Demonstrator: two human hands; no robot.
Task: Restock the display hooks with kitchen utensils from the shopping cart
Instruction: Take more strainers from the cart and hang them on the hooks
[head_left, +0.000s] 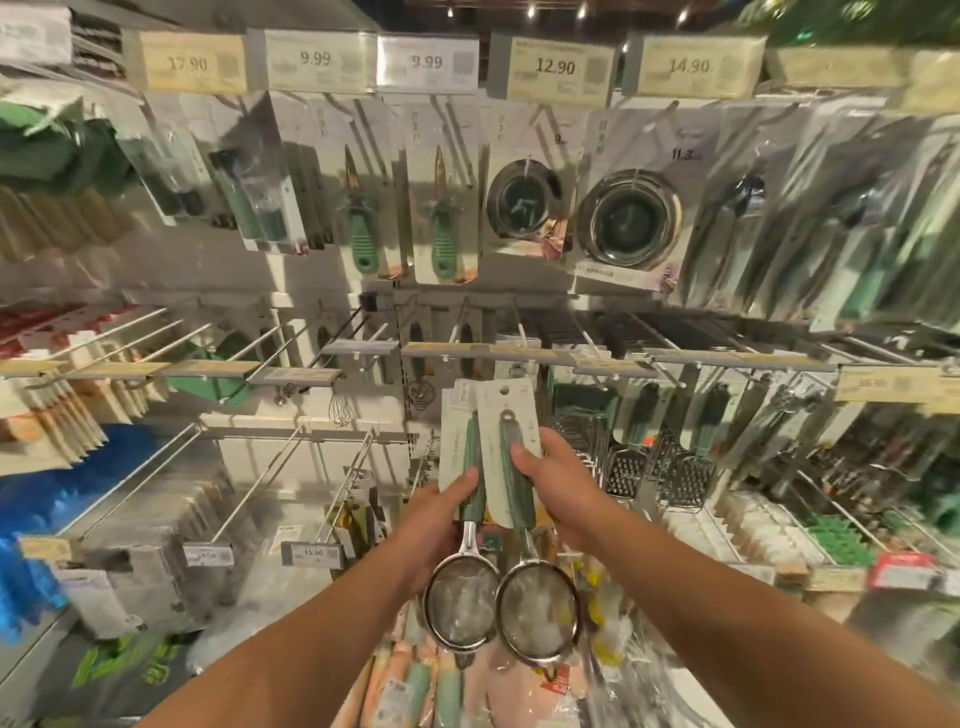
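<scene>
Two carded strainers are pinched, left hand and right hand each curled round a handle; card holes should be lined up squarely with a hook.

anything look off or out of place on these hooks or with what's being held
Nothing looks damaged or spilled. The left hand and right hand each hold a carded strainer by its green handle. Several hooks at lower left are bare, so they simply await stock. The blur hides fine detail.
</scene>
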